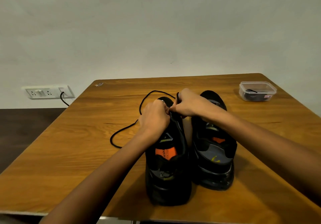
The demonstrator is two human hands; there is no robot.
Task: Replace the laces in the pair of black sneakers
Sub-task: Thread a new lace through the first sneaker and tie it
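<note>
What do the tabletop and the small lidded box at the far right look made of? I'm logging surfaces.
Brown tabletop: wood-grain laminate or veneer, judging by streaked grain and soft sheen. Small clear lidded box: see-through plastic, dark contents visible through it.

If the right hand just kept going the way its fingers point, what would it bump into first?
The right hand points left across the left sneaker toward the left hand. Their fingertips look almost touching already, so it would probably meet the left hand first, though depth is hard to judge from this one view.
</note>
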